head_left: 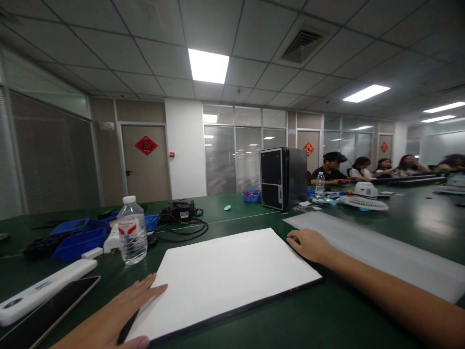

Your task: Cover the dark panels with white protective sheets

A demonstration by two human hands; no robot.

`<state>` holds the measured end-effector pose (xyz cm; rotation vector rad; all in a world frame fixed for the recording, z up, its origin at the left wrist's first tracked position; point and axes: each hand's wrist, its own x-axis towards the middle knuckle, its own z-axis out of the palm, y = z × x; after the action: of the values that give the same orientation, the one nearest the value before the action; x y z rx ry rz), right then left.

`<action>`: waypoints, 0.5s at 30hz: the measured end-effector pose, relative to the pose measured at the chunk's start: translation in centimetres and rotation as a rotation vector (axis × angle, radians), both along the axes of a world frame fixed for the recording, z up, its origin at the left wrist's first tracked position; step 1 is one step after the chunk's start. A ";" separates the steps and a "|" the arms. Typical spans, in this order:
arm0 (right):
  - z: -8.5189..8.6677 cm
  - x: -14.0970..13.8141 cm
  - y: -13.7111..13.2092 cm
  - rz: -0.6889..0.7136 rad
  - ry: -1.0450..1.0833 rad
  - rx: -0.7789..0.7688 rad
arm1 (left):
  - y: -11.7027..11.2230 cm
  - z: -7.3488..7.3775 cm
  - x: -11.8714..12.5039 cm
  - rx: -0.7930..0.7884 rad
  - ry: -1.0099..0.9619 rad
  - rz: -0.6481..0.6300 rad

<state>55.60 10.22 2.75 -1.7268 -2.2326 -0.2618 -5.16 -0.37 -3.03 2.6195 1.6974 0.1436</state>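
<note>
Flat in front of me on the table lies a thin rectangular panel (225, 283) with a plain white top and a dark edge. My left hand (136, 303) rests along its left side, fingers stretched out over the edge and thumb low near the front corner. At the panel's right edge is my right hand (308, 245), its fingers loosely bent and slightly apart, touching or very close to the edge; part of them is hidden. Neither hand appears to grip anything. A translucent whitish sheet (385, 247) lies beneath and beyond my right forearm.
Left on the green table (218, 213) are a water bottle (131, 232), a phone (51, 308), a long white device (47, 288), blue trays (82, 240) and a black adapter with cables (181, 211). A computer tower (283, 178) stands behind. Several people (332, 167) sit far right.
</note>
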 end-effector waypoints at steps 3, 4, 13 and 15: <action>0.3 0.0 -0.3 0.068 0.007 -0.023 | -0.4 0.3 0.3 -0.010 0.007 0.008; 0.4 -0.2 -0.5 0.109 0.000 -0.025 | -0.6 0.4 0.4 0.006 0.004 0.012; 0.4 0.4 -0.1 0.196 0.004 -0.044 | -0.2 0.3 0.5 0.009 -0.041 0.023; 0.2 1.6 0.8 0.150 0.018 -0.022 | -0.1 0.6 0.6 -0.021 -0.049 0.029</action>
<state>57.16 11.06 3.00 -1.5558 -2.3456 -0.1878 -4.59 -0.46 -2.46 2.5551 1.7128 0.1869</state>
